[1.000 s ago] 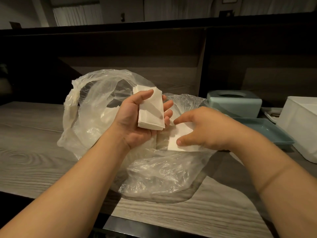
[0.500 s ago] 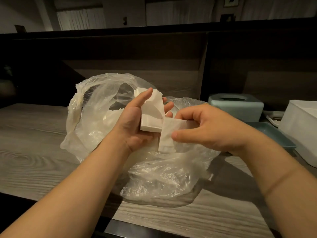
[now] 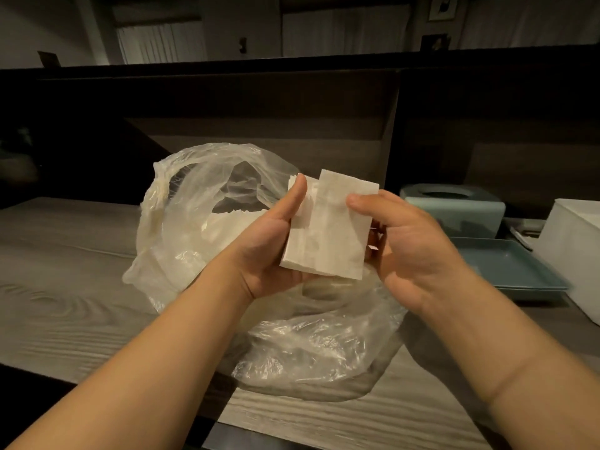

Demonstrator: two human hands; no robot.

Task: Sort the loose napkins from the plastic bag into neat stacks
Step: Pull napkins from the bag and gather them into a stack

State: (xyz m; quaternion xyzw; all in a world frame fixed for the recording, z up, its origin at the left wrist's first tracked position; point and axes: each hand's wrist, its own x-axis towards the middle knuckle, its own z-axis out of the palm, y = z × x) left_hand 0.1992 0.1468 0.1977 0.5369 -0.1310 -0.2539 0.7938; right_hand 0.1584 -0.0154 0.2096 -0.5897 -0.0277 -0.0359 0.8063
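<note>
Both hands grip napkins above the bag (image 3: 201,222): our left hand (image 3: 269,251) holds the stack (image 3: 302,241), our right hand (image 3: 409,248) lays one napkin (image 3: 341,228) on it, and next we must square the edges.

White napkins (image 3: 328,235), seemingly stacked, above bag (image 3: 201,228)

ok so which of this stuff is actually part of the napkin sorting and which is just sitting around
Part of the job:
- napkin stack, held in the left hand
- top napkin, pinched by the right hand
- plastic bag, more napkins inside

Just lying about:
- blue-green tissue box
- blue tray
- white bin
</note>
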